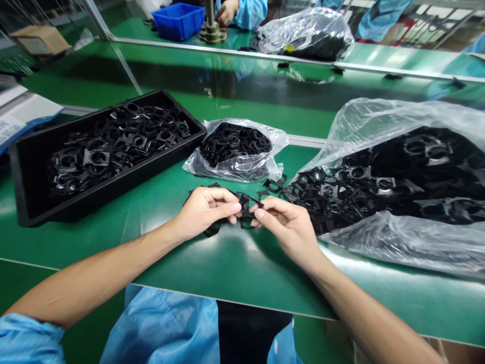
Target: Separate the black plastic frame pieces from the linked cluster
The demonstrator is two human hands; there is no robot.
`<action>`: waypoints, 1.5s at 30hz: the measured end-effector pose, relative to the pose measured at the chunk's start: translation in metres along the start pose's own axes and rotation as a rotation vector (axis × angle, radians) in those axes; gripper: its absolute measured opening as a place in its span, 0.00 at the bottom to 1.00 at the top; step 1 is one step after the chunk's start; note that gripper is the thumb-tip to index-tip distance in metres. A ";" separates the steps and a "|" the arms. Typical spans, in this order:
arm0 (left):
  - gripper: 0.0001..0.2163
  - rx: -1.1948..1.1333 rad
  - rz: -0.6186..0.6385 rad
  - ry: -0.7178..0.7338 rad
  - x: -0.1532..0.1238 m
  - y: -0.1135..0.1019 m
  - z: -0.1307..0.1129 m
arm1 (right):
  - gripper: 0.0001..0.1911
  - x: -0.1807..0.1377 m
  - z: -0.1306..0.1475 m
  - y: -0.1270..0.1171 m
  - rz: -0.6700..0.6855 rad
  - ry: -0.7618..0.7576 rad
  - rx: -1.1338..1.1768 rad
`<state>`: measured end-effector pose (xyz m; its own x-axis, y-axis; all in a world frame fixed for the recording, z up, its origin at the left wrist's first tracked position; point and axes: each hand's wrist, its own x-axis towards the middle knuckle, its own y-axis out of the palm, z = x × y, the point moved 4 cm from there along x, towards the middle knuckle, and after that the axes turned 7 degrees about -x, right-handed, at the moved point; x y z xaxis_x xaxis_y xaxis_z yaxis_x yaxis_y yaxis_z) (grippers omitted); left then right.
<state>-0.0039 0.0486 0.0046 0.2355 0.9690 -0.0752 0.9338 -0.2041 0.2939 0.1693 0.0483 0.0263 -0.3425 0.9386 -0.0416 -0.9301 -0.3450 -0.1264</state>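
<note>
Between my two hands is a small black plastic frame point(245, 203) with a round opening. My left hand point(206, 210) pinches its left side between thumb and fingers. On the other side, the thumb and fingertips of my right hand point(285, 221) grip its right corner. More black frames point(212, 230) lie on the green table around and under my left hand, partly hidden by it. Right of my right hand, loose black frames point(322, 197) spill from the mouth of a large clear plastic bag point(382, 237).
At left stands a black tray point(94, 199) heaped with similar parts. A smaller clear bag point(246, 169) of black rings sits behind my hands. Across a low divider are a blue bin point(178, 23), another filled bag point(306, 33) and a co-worker's hand point(227, 11).
</note>
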 end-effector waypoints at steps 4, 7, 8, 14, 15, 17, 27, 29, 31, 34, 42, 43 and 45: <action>0.15 -0.023 0.020 0.010 0.000 -0.001 0.001 | 0.22 0.000 0.002 0.000 -0.007 -0.011 -0.027; 0.16 -0.037 0.043 0.002 0.000 -0.001 0.002 | 0.21 0.000 0.001 -0.001 -0.006 0.003 -0.024; 0.16 -0.038 0.054 0.001 0.000 -0.001 0.002 | 0.21 0.000 0.001 -0.001 -0.003 0.016 -0.018; 0.15 -0.059 0.102 0.001 0.000 0.001 0.001 | 0.20 0.001 -0.005 0.000 0.051 0.108 0.066; 0.15 -0.065 0.104 0.000 0.000 0.001 0.001 | 0.19 0.001 -0.006 0.001 0.056 0.119 0.086; 0.15 -0.073 0.105 -0.001 0.000 0.001 0.001 | 0.19 0.001 -0.008 0.001 0.063 0.140 0.119; 0.17 0.097 0.037 0.070 -0.002 0.002 -0.004 | 0.19 0.001 -0.005 -0.001 0.015 0.113 0.064; 0.17 0.123 0.027 0.096 -0.002 0.003 -0.006 | 0.20 0.000 -0.004 -0.001 -0.007 0.116 0.049; 0.18 0.137 0.018 0.111 -0.002 0.003 -0.006 | 0.21 0.000 -0.003 -0.001 -0.023 0.115 0.035; 0.18 0.139 0.010 0.100 -0.001 0.002 -0.006 | 0.22 -0.001 -0.001 0.000 -0.019 0.088 0.026; 0.17 0.083 0.053 0.049 0.000 0.002 -0.003 | 0.20 -0.001 -0.001 -0.001 -0.003 0.074 0.046; 0.17 0.077 0.055 0.047 0.000 0.002 -0.003 | 0.19 -0.001 -0.002 0.000 0.001 0.078 0.063; 0.17 0.064 0.062 0.042 0.000 0.002 -0.002 | 0.18 0.000 -0.004 0.000 0.018 0.090 0.106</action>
<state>-0.0022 0.0488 0.0070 0.2836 0.9588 -0.0187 0.9333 -0.2714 0.2352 0.1700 0.0482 0.0220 -0.3504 0.9273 -0.1318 -0.9343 -0.3559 -0.0196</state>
